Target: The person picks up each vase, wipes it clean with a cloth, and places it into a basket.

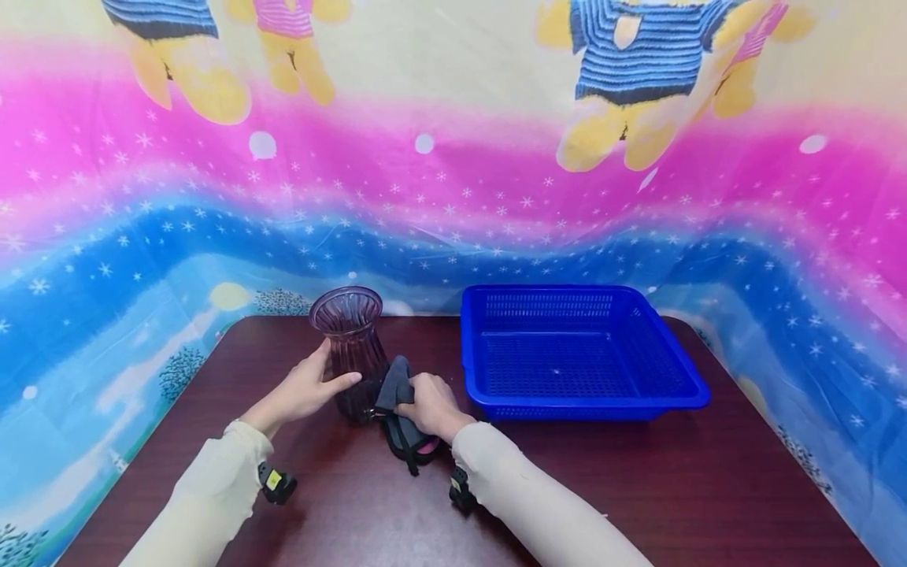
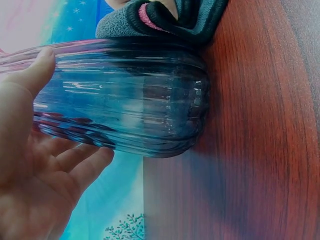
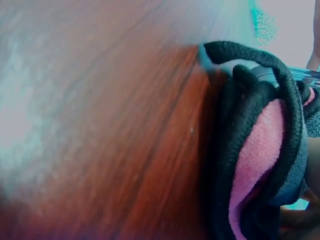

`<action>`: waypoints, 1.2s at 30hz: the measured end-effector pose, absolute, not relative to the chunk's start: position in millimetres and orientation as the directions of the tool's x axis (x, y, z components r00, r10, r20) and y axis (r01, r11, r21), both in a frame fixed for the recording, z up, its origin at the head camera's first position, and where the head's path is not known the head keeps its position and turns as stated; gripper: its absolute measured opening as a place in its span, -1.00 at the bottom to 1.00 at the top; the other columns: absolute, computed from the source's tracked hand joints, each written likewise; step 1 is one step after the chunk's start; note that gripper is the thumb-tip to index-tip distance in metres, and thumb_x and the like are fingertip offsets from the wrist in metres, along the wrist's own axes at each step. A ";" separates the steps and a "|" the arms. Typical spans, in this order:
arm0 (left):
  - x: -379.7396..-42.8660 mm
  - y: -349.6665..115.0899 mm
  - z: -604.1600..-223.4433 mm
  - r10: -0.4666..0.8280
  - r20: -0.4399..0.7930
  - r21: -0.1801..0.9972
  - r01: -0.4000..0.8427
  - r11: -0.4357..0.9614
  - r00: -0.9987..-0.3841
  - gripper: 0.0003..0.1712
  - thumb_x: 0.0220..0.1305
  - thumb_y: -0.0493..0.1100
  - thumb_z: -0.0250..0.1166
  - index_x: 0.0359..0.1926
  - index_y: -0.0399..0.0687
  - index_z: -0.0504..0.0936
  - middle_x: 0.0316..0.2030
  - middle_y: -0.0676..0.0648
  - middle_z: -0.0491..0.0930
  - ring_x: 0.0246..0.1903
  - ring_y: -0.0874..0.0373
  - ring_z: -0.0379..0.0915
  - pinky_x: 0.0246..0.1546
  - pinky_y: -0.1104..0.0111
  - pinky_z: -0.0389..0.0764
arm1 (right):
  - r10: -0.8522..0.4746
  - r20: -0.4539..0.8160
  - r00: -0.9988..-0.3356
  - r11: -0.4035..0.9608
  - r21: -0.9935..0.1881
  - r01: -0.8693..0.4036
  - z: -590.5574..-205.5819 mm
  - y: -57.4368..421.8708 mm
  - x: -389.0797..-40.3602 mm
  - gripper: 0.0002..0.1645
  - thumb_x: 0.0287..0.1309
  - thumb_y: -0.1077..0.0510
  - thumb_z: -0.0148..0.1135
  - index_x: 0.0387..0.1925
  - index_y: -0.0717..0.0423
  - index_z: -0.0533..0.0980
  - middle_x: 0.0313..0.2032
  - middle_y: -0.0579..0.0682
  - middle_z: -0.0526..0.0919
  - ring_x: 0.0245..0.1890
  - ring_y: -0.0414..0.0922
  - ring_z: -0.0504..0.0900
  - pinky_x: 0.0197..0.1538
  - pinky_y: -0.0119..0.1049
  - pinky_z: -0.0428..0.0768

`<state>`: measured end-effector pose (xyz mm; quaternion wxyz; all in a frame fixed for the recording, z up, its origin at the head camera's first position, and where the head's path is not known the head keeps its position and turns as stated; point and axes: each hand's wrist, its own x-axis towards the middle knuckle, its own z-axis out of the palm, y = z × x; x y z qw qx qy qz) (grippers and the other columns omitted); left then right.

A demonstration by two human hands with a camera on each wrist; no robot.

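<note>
A ribbed, purple-tinted glass vase with a flared rim stands upright on the table, left of centre. My left hand holds it around its middle, the thumb on the near side and the fingers on the far side. In the left wrist view, the thumb and fingers straddle the vase. My right hand grips a bunched grey cloth against the vase's lower right side. Dark edging and a pink underside show on the cloth in the right wrist view, where its folds hang close over the tabletop.
A blue plastic basket with perforated sides sits at the back right, close to my right hand. The dark red-brown wooden table meets a printed fabric backdrop behind and on both sides.
</note>
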<state>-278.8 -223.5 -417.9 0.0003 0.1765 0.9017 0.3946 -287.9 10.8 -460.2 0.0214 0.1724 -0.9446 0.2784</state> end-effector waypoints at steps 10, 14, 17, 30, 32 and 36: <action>-278.5 -223.8 -416.4 0.313 0.102 0.717 0.288 0.635 -0.944 0.07 0.45 0.09 0.23 0.59 -0.34 -0.22 0.50 -0.48 0.08 0.41 -0.33 0.25 0.41 -0.14 0.35 | -0.315 0.169 -0.934 0.753 -0.554 -0.355 -460.1 9.9 -287.6 -0.83 0.04 0.06 0.53 -0.39 0.04 0.72 -0.43 -0.04 0.74 -0.42 -0.19 0.56 -0.34 -0.37 0.48; -279.0 -224.4 -417.1 0.308 0.088 0.713 0.276 0.645 -0.947 0.09 0.46 0.10 0.22 0.58 -0.37 -0.25 0.52 -0.48 0.02 0.43 -0.33 0.22 0.42 -0.14 0.33 | -0.316 0.180 -0.932 0.739 -0.569 -0.361 -456.3 9.8 -287.5 -0.83 0.04 0.05 0.53 -0.40 0.03 0.71 -0.46 -0.07 0.72 -0.46 -0.22 0.50 -0.38 -0.39 0.45; -279.2 -224.6 -417.4 0.303 0.080 0.713 0.267 0.648 -0.950 0.10 0.46 0.11 0.21 0.57 -0.40 -0.27 0.53 -0.48 -0.02 0.43 -0.34 0.20 0.43 -0.14 0.32 | -0.313 0.182 -0.932 0.735 -0.575 -0.359 -452.8 9.5 -287.4 -0.84 0.07 0.04 0.52 -0.40 0.03 0.71 -0.47 -0.08 0.71 -0.46 -0.24 0.49 -0.39 -0.40 0.44; -279.0 -224.0 -419.4 0.320 0.130 0.719 0.311 0.621 -0.938 0.05 0.46 0.05 0.23 0.59 -0.33 -0.22 0.51 -0.47 0.08 0.40 -0.34 0.27 0.39 -0.12 0.38 | -0.303 0.260 -0.917 0.706 -0.585 -0.399 -427.2 4.1 -284.7 -0.88 0.09 0.04 0.50 -0.37 -0.04 0.73 -0.56 -0.12 0.62 -0.51 -0.20 0.46 -0.41 -0.37 0.40; -278.9 -224.0 -419.4 0.324 0.134 0.722 0.316 0.616 -0.936 0.05 0.46 0.05 0.23 0.59 -0.32 -0.22 0.51 -0.47 0.08 0.41 -0.34 0.26 0.39 -0.13 0.37 | -0.303 0.274 -0.913 0.699 -0.588 -0.408 -423.1 3.5 -284.3 -0.89 0.10 0.04 0.50 -0.38 -0.04 0.72 -0.58 -0.12 0.60 -0.52 -0.19 0.45 -0.42 -0.37 0.39; -278.5 -223.9 -419.2 0.328 0.133 0.718 0.319 0.618 -0.935 0.04 0.46 0.05 0.22 0.59 -0.30 -0.23 0.51 -0.47 0.07 0.42 -0.34 0.24 0.40 -0.14 0.35 | -0.305 0.302 -0.903 0.690 -0.584 -0.429 -416.2 2.4 -284.5 -0.89 0.12 0.04 0.48 -0.40 -0.04 0.71 -0.58 -0.12 0.60 -0.52 -0.19 0.46 -0.42 -0.37 0.38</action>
